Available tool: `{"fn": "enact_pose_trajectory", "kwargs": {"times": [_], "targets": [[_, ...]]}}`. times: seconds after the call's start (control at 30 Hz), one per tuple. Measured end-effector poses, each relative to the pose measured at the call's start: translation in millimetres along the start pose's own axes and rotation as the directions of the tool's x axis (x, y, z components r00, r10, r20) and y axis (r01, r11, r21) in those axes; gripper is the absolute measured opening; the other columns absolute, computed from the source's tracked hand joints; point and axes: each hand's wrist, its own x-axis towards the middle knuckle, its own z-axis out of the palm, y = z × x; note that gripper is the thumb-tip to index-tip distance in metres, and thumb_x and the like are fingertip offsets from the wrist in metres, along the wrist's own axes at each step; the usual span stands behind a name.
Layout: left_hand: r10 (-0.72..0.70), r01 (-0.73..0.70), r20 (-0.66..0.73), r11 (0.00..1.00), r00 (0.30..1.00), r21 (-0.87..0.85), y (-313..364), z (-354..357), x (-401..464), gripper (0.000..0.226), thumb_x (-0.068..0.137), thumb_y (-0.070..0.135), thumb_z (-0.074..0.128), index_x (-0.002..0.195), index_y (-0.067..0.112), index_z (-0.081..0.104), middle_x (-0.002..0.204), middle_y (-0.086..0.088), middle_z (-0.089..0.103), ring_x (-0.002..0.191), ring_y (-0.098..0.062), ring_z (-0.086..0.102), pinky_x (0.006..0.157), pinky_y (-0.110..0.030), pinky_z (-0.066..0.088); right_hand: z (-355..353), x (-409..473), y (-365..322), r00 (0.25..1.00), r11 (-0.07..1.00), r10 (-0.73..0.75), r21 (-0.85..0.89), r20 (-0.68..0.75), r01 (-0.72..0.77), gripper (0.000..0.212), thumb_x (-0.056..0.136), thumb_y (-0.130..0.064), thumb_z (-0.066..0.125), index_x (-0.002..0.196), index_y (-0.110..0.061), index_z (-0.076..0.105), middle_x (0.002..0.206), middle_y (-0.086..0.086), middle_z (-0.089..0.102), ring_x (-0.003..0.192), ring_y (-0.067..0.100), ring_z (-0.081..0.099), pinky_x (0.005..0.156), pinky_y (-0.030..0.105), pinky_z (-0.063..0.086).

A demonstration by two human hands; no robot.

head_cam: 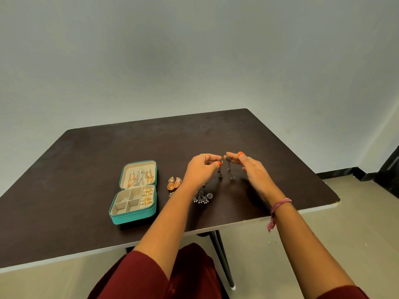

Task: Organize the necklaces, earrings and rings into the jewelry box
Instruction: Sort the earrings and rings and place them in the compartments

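Head view: the teal box [133, 215] lies open at the table's [64, 190] near left, gold rings in its right slots, chains in the lid. Farther right, each hand pinches one dark drop earring: left hand [201, 168], right hand [248, 167]. Earring detail is blurred.

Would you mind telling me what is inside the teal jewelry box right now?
In the jewelry box, necklaces hang in the lid and gold rings fill the right-hand slots. The square compartments look empty, though their walls hide some corners.
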Motion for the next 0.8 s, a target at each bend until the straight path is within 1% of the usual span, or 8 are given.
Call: {"fn": "enact_pose_trajectory", "kwargs": {"times": [0.1,0.17,0.27,0.4,0.47,0.53,0.63,0.8], "targets": [[-0.018,0.020,-0.027,0.997,0.999,0.069,-3,3,3,0.011,0.088,0.015,0.066,0.097,0.020,0.070,0.083,0.005,0.067,0.076,-0.005,0.060,0.066,-0.015,0.044,1,1,5,1.000,1.000,0.021,-0.008,0.012,-0.021,0.040,0.102,-0.042,0.028,0.122,-0.033,0.062,0.111,-0.025,0.058,0.117,-0.001,0.044,0.107,0.026,0.024],[-0.030,0.033,-0.034,0.995,0.999,0.098,-4,5,5,0.008,0.087,0.015,0.066,0.094,0.019,0.069,0.077,0.006,0.065,0.071,-0.004,0.057,0.062,-0.015,0.041,2,2,8,1.000,0.999,0.026,-0.018,0.015,-0.026,0.040,0.102,-0.042,0.028,0.121,-0.033,0.062,0.110,-0.025,0.059,0.116,-0.001,0.044,0.106,0.026,0.025],[-0.046,0.051,-0.033,0.988,0.998,0.148,-6,7,6,0.007,0.087,0.017,0.067,0.095,0.017,0.068,0.076,0.004,0.065,0.066,-0.003,0.054,0.058,-0.015,0.038,1,3,13,0.999,0.998,0.042,-0.036,0.023,-0.041,0.041,0.102,-0.043,0.028,0.121,-0.032,0.063,0.116,-0.016,0.061,0.122,0.004,0.043,0.109,0.030,0.025],[-0.059,0.061,-0.016,0.962,0.998,0.266,-7,9,9,0.009,0.090,0.018,0.062,0.097,0.016,0.066,0.081,0.004,0.064,0.078,-0.007,0.055,0.063,-0.015,0.038,2,5,21,0.997,0.998,0.056,-0.039,0.055,-0.054,0.041,0.101,-0.046,0.030,0.118,-0.033,0.065,0.118,-0.011,0.066,0.127,0.007,0.045,0.112,0.029,0.024],[-0.064,0.063,-0.006,0.942,0.998,0.329,-9,10,11,0.012,0.093,0.018,0.058,0.100,0.015,0.067,0.094,0.000,0.067,0.087,-0.009,0.056,0.072,-0.018,0.038,3,4,21,0.995,0.996,0.068,-0.054,0.075,-0.064,0.043,0.101,-0.046,0.029,0.120,-0.030,0.064,0.114,-0.014,0.065,0.122,0.003,0.047,0.106,0.022,0.025],[-0.067,0.062,0.000,0.925,0.998,0.374,-11,10,12,0.014,0.093,0.019,0.057,0.101,0.015,0.069,0.103,-0.003,0.068,0.092,-0.011,0.057,0.075,-0.019,0.037,4,4,20,0.992,0.994,0.088,-0.080,0.091,-0.080,0.045,0.101,-0.046,0.029,0.124,-0.027,0.063,0.115,-0.014,0.062,0.117,0.000,0.046,0.101,0.019,0.023],[-0.097,0.090,-0.003,0.911,0.995,0.403,-11,12,14,0.016,0.093,0.018,0.058,0.101,0.014,0.071,0.106,-0.006,0.068,0.099,-0.016,0.059,0.077,-0.021,0.040,5,5,21,0.990,0.988,0.103,-0.128,0.092,-0.090,0.047,0.101,-0.046,0.028,0.125,-0.024,0.062,0.120,-0.012,0.061,0.115,-0.001,0.047,0.101,0.019,0.025],[-0.158,0.138,0.005,0.878,0.987,0.458,-8,14,16,0.021,0.094,0.016,0.053,0.105,0.012,0.071,0.109,-0.009,0.068,0.102,-0.021,0.061,0.078,-0.025,0.044,6,10,29,0.989,0.965,0.114,-0.249,0.098,-0.087,0.051,0.099,-0.052,0.028,0.122,-0.025,0.065,0.122,-0.004,0.064,0.114,0.010,0.055,0.100,0.027,0.037]]}}
